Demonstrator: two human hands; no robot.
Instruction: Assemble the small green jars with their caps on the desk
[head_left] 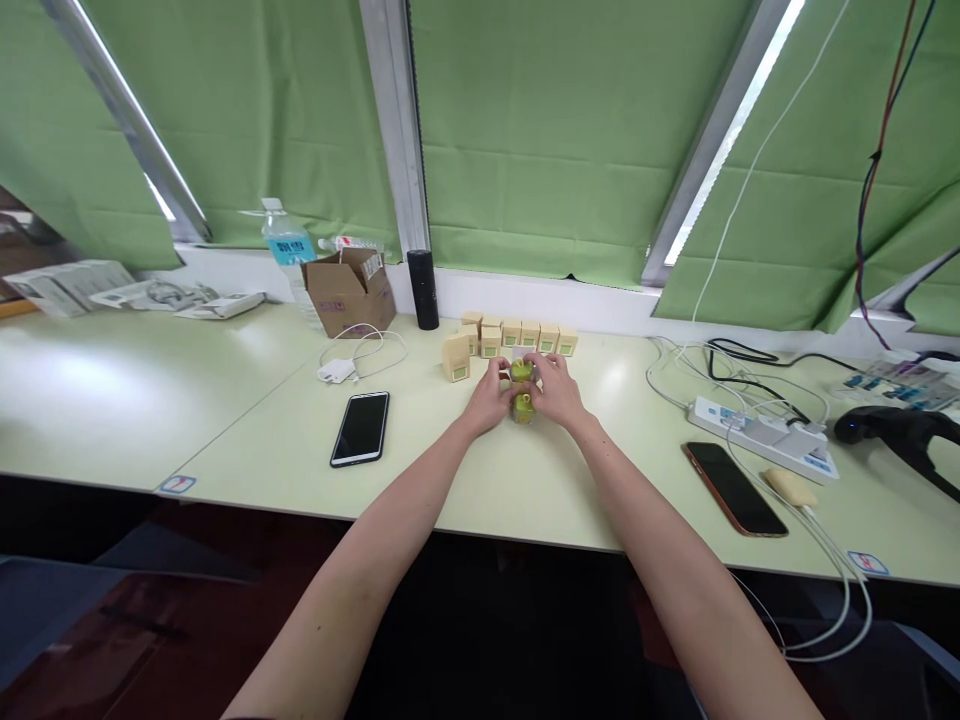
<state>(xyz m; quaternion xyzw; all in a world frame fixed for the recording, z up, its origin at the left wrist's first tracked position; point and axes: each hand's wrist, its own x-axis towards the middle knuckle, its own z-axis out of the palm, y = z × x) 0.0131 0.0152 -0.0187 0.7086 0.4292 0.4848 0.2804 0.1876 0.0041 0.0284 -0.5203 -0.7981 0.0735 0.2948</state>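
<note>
Both my hands meet at the middle of the pale green table (225,400). My left hand (491,398) and my right hand (556,392) are closed around small clear jars with yellow-green lids (522,388), two of them showing between my fingers. Just behind my hands stands a row of several small tan boxes (525,335) with green labels. One more tan box (455,357) stands apart to the left of the row.
A black phone (361,427) lies left of my arms, another phone (733,489) to the right. A white power strip (761,437) with cables sits at right. Behind are an open cardboard box (349,291), a water bottle (287,247), a black cylinder (423,289) and a white charger (337,371).
</note>
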